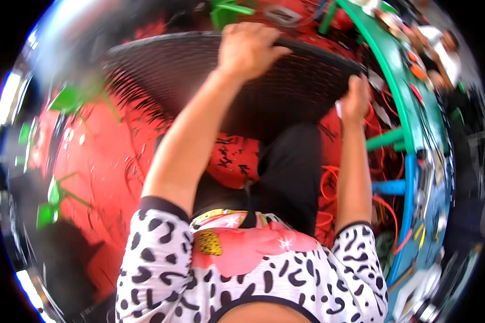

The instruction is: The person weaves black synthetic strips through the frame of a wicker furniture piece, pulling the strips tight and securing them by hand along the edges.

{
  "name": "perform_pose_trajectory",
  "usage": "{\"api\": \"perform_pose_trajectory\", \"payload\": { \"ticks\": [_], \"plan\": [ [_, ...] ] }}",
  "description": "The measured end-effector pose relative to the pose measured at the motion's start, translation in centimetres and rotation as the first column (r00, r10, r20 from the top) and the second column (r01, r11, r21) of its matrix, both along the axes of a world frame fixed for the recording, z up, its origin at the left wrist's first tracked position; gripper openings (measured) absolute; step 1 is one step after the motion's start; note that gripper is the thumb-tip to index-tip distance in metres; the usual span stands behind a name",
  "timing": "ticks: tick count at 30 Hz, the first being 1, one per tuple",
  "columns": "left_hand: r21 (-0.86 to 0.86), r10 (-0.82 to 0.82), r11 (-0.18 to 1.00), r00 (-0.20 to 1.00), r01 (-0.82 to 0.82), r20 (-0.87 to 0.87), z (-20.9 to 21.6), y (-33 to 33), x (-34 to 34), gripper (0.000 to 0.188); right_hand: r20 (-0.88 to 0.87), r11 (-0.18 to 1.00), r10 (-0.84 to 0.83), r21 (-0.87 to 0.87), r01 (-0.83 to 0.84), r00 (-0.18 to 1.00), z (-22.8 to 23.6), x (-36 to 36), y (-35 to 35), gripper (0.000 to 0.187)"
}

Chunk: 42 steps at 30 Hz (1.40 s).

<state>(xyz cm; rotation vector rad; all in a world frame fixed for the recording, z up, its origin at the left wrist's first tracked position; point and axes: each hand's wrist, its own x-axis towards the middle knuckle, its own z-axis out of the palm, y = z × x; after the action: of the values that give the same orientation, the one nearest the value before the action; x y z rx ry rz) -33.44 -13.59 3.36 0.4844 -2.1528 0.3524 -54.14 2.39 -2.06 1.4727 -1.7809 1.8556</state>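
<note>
A wide, dark brown woven wicker panel (183, 70) stands in front of my legs, with a curved upper rim. Loose strand ends fringe its left side. My left hand (248, 51) is closed over the top rim near its middle, its thumb pointing right and its fingertips hidden behind the weave. At the panel's upper right corner, my right hand (355, 102) is closed around the edge, its fingers partly hidden. A small white bit shows beside the right hand; what it is I cannot make out. The panel's lower part passes into shadow near my dark trousers (293, 167).
Scraps and dark strands litter the red floor (102, 177). On the right stand a green-framed table (382, 59) and a blue one (409, 199) bearing tools. Red cord (328, 183) lies beneath them. Green stools (67, 99) stand left; another person (442, 54) sits at the far right.
</note>
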Motion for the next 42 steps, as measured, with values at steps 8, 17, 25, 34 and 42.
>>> {"api": "perform_pose_trajectory", "payload": {
  "ticks": [8,17,25,34,42],
  "plan": [
    [0.088,-0.055,0.995,0.987,0.042,0.148,0.2,1.0,-1.8,0.033,0.387,0.834,0.531,-0.396,-0.384,0.754,-1.5,-1.2,1.2,0.036],
    [0.056,-0.058,0.997,0.979,0.049,0.193,0.3,0.8,-2.5,0.037,0.406,0.788,0.598,-0.452,-0.417,0.691,-1.5,-1.6,2.0,0.039],
    [0.167,-0.143,0.980,0.962,0.105,0.234,1.0,-0.3,-2.4,0.033,0.467,0.733,0.676,-0.507,-0.453,0.571,-1.6,-2.5,1.4,0.036],
    [0.806,-0.424,0.472,0.893,0.357,-0.147,1.8,-3.8,-1.6,0.033,0.521,0.754,0.654,-0.510,-0.414,0.548,-1.2,-3.1,1.1,0.028],
    [0.638,-0.283,0.026,0.618,0.769,-0.733,1.5,-4.4,-1.4,0.024,0.590,0.806,0.593,-0.434,-0.404,0.548,-0.4,-3.6,1.6,0.027]
  ]
}}
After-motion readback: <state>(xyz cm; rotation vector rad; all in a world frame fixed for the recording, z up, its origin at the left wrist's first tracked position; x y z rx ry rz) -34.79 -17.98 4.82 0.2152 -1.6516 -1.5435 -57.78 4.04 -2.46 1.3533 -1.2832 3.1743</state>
